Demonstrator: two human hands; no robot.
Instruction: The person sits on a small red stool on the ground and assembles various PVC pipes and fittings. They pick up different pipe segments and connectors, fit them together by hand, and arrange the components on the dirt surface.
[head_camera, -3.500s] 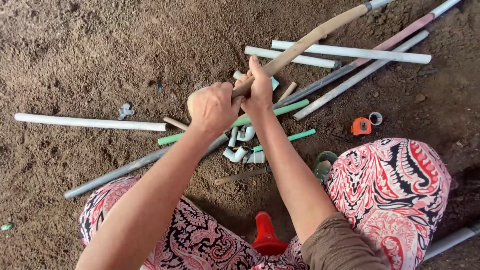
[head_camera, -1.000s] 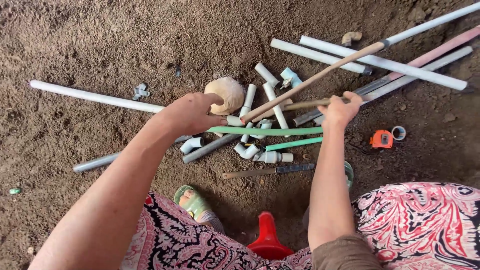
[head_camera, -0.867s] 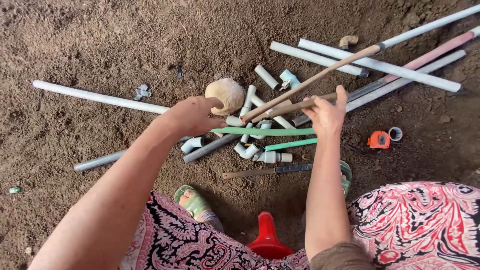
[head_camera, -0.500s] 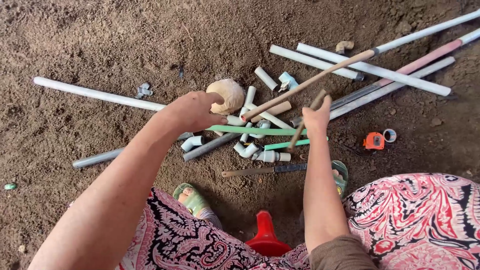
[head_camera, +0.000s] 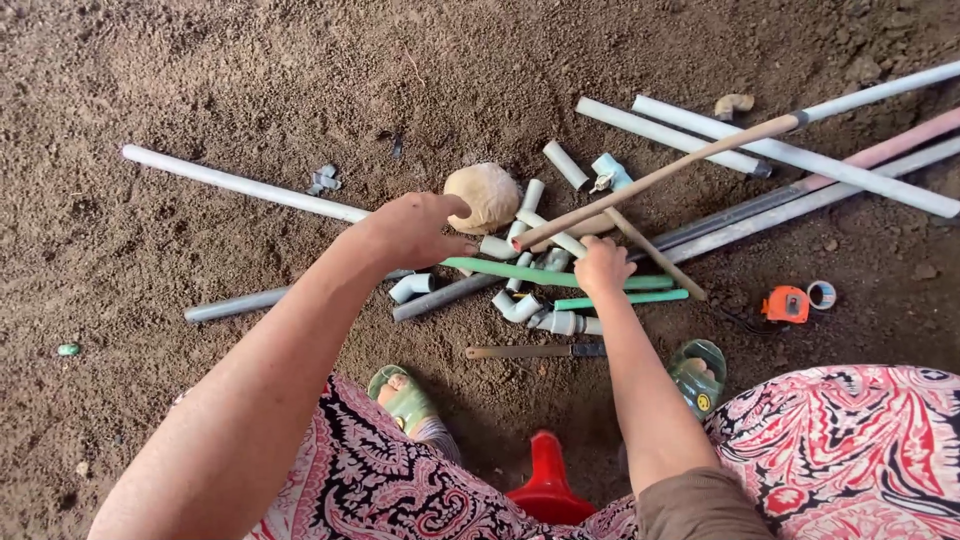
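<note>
Centre frame: your right hand (head_camera: 603, 266) now clamps short stick (head_camera: 655, 253), long stick (head_camera: 655, 180) released; left hand (head_camera: 415, 230) fisted over pipes, grip untellable.

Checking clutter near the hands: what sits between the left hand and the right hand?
Head view: between the left hand and the right hand lie a green pipe, white pipe pieces and the near end of a tan stick.

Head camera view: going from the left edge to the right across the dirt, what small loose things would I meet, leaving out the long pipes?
Green pebble-like bit → small grey clip → left hand → tan round lump → right hand → orange tape measure → roll of white tape.
</note>
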